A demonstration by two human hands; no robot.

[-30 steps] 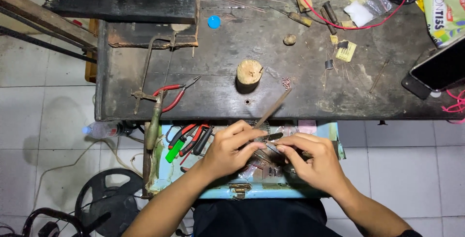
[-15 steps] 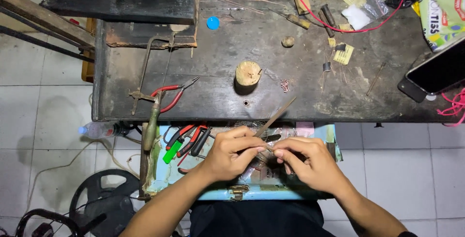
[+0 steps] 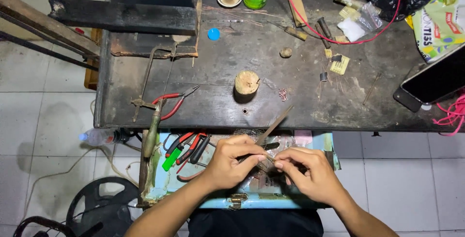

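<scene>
Head view: left hand [image 3: 232, 163] closed in a tight grip on a slim metal file [image 3: 272, 128], angled up toward the table edge. Right hand [image 3: 310, 175] pinching a tiny workpiece, too small to make out, fingertips [image 3: 278, 163] meeting the file's lower end. Both over an open pale-blue drawer [image 3: 155, 183], cramped with red-handled pliers [image 3: 186, 145]. Beyond, dark scarred table [image 3: 218, 101], round wooden stump [image 3: 247, 82], clear strip along the near edge.
</scene>
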